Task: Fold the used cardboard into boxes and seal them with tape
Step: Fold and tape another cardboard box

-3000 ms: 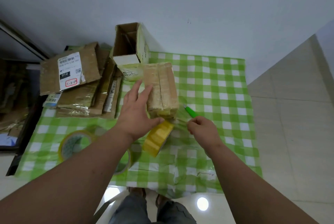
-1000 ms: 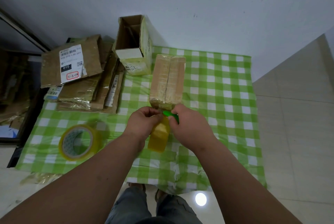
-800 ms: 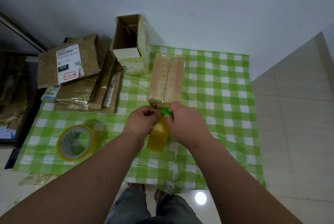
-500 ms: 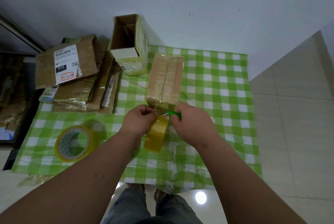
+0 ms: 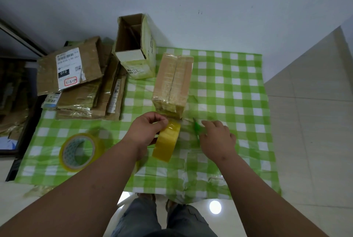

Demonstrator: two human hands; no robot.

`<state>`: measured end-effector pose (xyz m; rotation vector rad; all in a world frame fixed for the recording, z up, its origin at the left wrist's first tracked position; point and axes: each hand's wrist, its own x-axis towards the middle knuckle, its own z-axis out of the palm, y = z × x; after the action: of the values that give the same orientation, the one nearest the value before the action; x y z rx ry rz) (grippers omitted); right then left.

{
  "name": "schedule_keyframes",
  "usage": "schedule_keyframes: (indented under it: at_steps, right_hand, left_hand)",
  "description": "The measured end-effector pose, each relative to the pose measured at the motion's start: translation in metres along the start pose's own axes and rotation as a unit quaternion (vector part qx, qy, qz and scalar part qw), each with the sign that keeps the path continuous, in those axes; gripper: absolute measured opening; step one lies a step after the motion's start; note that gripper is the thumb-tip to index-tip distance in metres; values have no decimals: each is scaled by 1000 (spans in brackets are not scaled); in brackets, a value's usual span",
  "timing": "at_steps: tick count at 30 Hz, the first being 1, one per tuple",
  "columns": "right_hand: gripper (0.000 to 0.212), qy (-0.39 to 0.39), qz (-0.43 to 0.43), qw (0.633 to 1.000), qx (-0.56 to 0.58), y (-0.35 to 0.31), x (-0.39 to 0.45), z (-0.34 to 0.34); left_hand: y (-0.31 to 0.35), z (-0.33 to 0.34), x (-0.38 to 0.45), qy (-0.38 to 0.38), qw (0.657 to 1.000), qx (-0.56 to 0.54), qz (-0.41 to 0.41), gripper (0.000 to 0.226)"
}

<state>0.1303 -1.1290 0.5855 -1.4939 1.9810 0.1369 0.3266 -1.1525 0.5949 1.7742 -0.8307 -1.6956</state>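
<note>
Left hand (image 5: 148,131) at frame centre, fingers curled round a yellow tape roll (image 5: 166,142) held on edge, just below the near end of the taped box (image 5: 172,84). Right hand (image 5: 216,139) just right of it, blurred, fingers bent over a green cutter (image 5: 196,127); cannot tell whether gripped or merely touched.

Judged well along on this one box: closed, brown tape glossy along the top seam and over the near end. Probably only separating the tape from the roll and smoothing left here.

Still to fold: flattened cardboard stack (image 5: 80,85) at left. Upper centre, an open carton (image 5: 137,49) standing upright, bare brown walls inside, nothing else discernible. Spare tape roll (image 5: 79,151) lying lower left on the green checked tablecloth (image 5: 238,87).
</note>
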Motion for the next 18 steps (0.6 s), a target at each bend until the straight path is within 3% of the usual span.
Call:
schedule_keyframes:
  at_steps: [3,6,8,10,15,18]
  right_hand:
    - [31,20,12,962,271,-17,-3,-5]
    - [21,-21,-4,911,412,-38,-12,-10]
    - [34,-35,-21,901,431,-46,-16,-8]
    - [39,-24,-42,919,390,-51,-19,-3]
    - [3,27,-56,933,355,-56,-16,8]
    - [23,40,-54,930,361,-53,-14,9]
  left_hand:
    - [-1,-1,-1,1,1000,-1,1,17]
    - [0,0,-3,5,1000,-1,4,15]
    - [2,1,-4,5,1000,0,7,13]
    - [4,1,-6,8,1000,9,11,12]
    - [4,-1,-7,3,1000,18,10,10]
    - [5,-2,-7,26,998,53,30,2]
